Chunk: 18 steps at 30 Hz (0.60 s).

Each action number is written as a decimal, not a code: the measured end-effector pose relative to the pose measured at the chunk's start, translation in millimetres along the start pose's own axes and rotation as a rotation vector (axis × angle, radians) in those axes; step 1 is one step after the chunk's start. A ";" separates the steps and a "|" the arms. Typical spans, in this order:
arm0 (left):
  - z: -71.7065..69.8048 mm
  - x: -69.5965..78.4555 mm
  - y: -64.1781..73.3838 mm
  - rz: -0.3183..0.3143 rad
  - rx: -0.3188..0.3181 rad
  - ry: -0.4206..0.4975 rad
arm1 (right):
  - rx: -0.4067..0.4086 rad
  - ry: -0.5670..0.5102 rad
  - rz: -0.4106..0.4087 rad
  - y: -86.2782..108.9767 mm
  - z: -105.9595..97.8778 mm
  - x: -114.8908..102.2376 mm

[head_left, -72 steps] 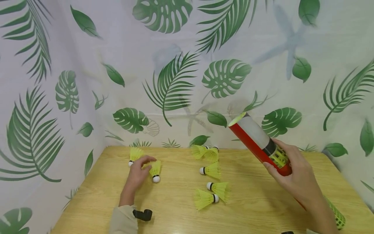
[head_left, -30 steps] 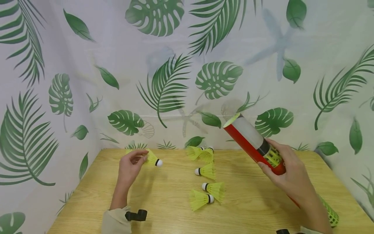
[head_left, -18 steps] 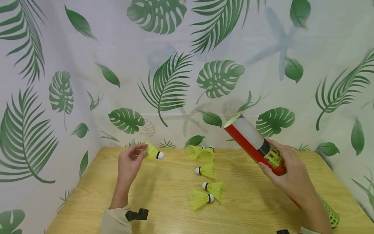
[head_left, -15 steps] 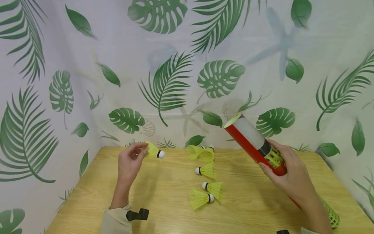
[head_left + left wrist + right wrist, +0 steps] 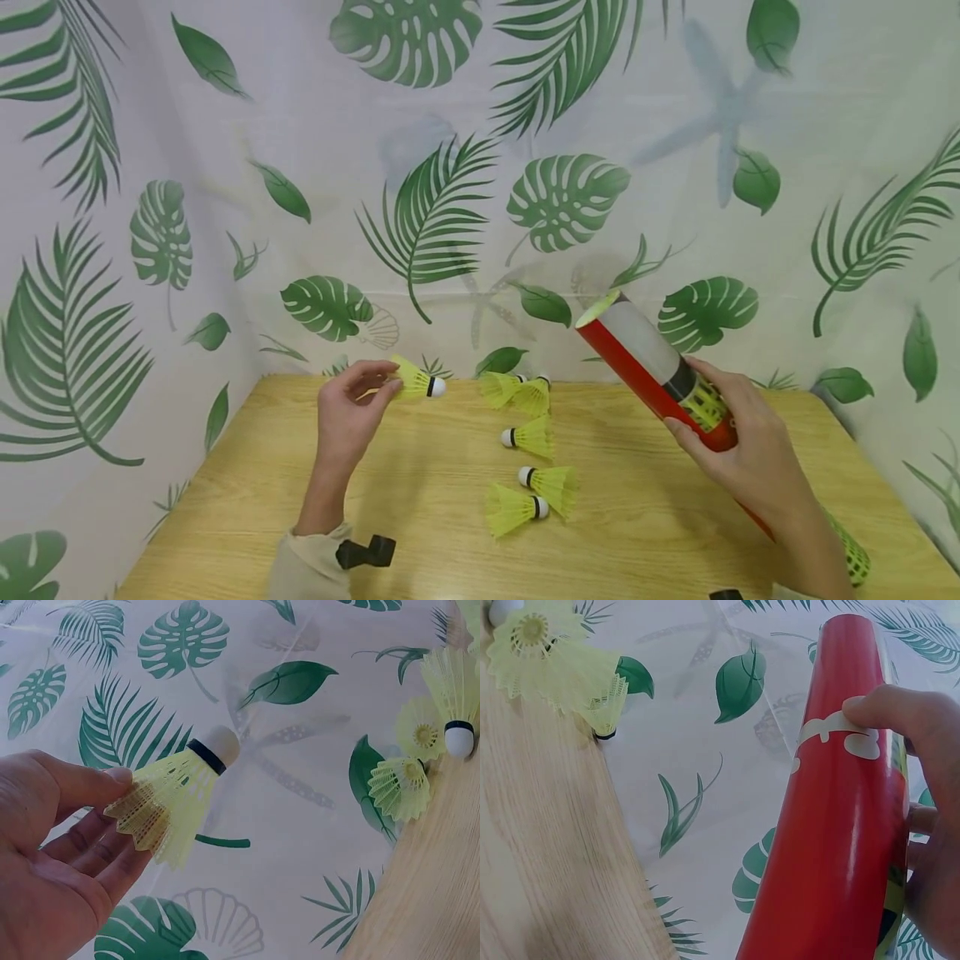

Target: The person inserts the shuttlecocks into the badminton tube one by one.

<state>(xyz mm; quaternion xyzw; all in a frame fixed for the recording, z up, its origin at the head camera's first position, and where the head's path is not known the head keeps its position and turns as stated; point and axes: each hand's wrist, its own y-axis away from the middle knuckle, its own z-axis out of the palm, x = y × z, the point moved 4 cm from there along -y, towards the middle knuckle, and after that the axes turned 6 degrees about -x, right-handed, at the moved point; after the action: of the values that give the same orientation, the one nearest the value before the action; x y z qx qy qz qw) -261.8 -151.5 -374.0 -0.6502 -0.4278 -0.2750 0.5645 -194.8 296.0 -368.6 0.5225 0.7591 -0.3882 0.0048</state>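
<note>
My left hand point(image 5: 352, 421) pinches a yellow shuttlecock point(image 5: 415, 380) by the edge of its skirt, in the air over the table's far left part. Its white cork points right, away from my fingers, as the left wrist view also shows. My right hand point(image 5: 750, 458) grips a red, white and black shuttlecock tube point(image 5: 637, 358) round its side. The tube leans with its pale open end up and to the left. My forearm covers part of the tube, and a yellow-green netted patch point(image 5: 847, 546) shows past it.
Several yellow shuttlecocks lie on the wooden table point(image 5: 435, 517) between the hands: a pair point(image 5: 525, 496) in front, one point(image 5: 531, 437) behind it, and two point(image 5: 517, 392) at the back edge. A leaf-print cloth point(image 5: 450, 250) hangs behind and at the sides.
My left hand has lifted a shuttlecock off the table's left side and carried it up and to the right. The left-hand shuttlecocks no longer show on the table. The right hand stays nearly still.
</note>
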 end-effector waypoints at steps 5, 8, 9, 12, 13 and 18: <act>9.8 7.6 -4.5 0.016 0.006 0.053 | -0.010 -0.005 -0.005 0.8 0.2 -1.2; 16.8 15.7 -9.0 0.036 0.004 0.087 | -0.011 -0.011 -0.016 0.8 0.6 -2.1; 19.3 18.8 -10.9 0.043 0.005 0.104 | -0.012 -0.015 -0.019 0.8 0.9 -2.4; 27.4 27.6 -17.3 0.068 0.017 0.160 | -0.018 -0.022 -0.028 0.4 2.3 -2.7; 30.6 30.4 -19.7 0.075 0.021 0.177 | -0.019 -0.025 -0.027 0.4 2.7 -2.7; 47.7 44.3 -32.0 0.123 0.031 0.245 | -0.021 -0.037 -0.014 1.2 2.8 -2.7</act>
<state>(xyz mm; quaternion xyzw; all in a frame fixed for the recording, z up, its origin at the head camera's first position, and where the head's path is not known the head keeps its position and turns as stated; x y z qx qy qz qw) -274.1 -94.5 -330.9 -0.6279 -0.3192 -0.3104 0.6384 -193.8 292.4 -370.1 0.5098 0.7666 -0.3898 0.0219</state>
